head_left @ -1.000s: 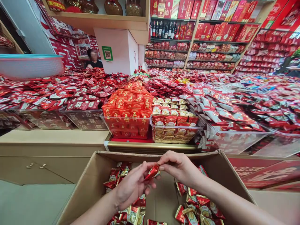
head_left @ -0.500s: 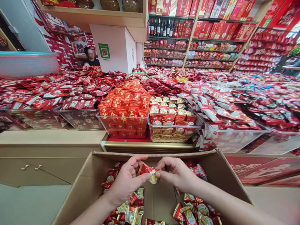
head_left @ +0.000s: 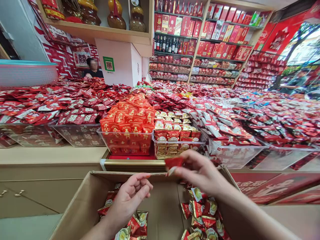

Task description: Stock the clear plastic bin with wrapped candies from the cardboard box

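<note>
My right hand [head_left: 200, 171] is raised over the far wall of the cardboard box [head_left: 157, 186], pinching a small red candy packet [head_left: 173, 162] that is smeared by motion. Above the box's left part, my left hand [head_left: 131, 195] has loosely curled fingers, the thumb apart from the index finger, and nothing visible in it. Red-and-gold durian candy packets [head_left: 202, 213] lie heaped inside the box on the right, with more packets [head_left: 133, 225] on the left, partly hidden by my left arm. Just beyond the box stands a clear bin [head_left: 178, 146] with stacked durian packets in rows.
A clear bin of orange-red packets [head_left: 127, 130] adjoins the durian bin on the left. Bins of white-and-red packets [head_left: 220, 123] stand to the right. A pale basket [head_left: 27, 73] sits at the far left. A person [head_left: 93, 70] is behind the counter.
My hands have parted. The right hand has carried the packet up and forward toward the clear bin, while the left hand has let go of it. The camera view has tilted up slightly.
</note>
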